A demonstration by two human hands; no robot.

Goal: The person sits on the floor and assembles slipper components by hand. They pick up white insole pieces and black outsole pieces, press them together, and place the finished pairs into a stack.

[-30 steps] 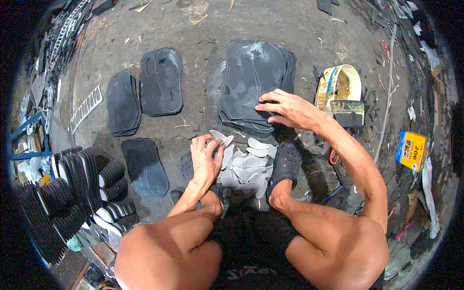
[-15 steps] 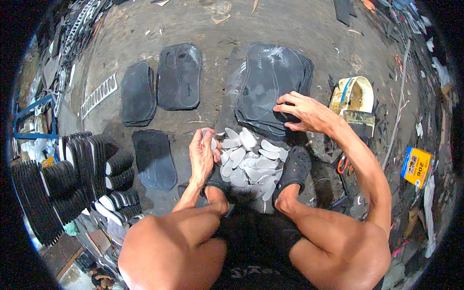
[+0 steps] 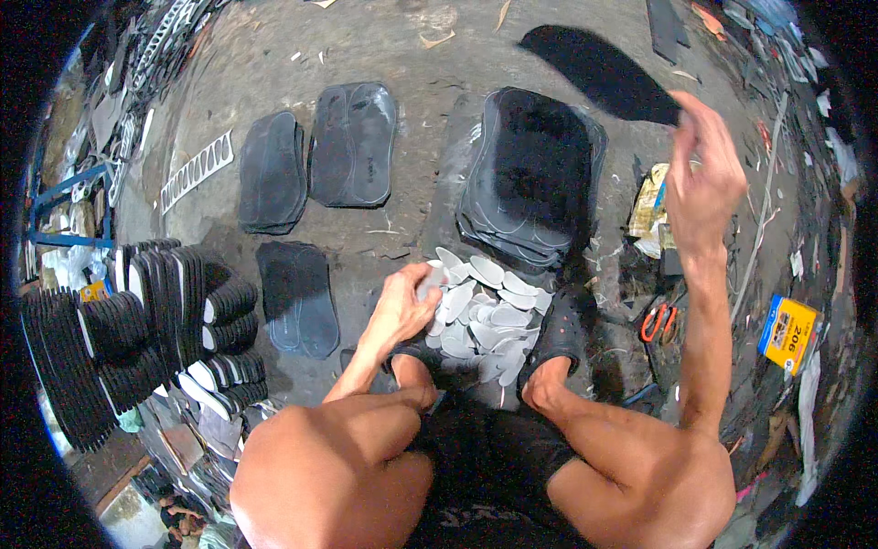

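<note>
Raised at the upper right, my right hand (image 3: 704,169) pinches one end of a black sole-shaped sheet (image 3: 599,73). The sheet hangs in the air, tilted, beyond the stack of black sheets (image 3: 530,165), whose upper faces bear faint outlines. My left hand (image 3: 402,306) is closed at the left edge of a pile of light grey oval pieces (image 3: 498,316). One such piece (image 3: 428,282) shows between its thumb and fingers. The pile lies on the floor between my feet, in dark clogs (image 3: 560,329).
More black sheets lie left in two stacks (image 3: 352,146) (image 3: 273,174) and a nearer one (image 3: 299,302). Rows of black and white soles (image 3: 155,320) stand far left. At right are a stained yellowish container (image 3: 647,210), orange-handled scissors (image 3: 657,322) and a yellow-blue packet (image 3: 788,334).
My right hand has risen from the stack toward the upper right, lifting a black sheet off it. My left hand has moved slightly right, toward the grey pieces.
</note>
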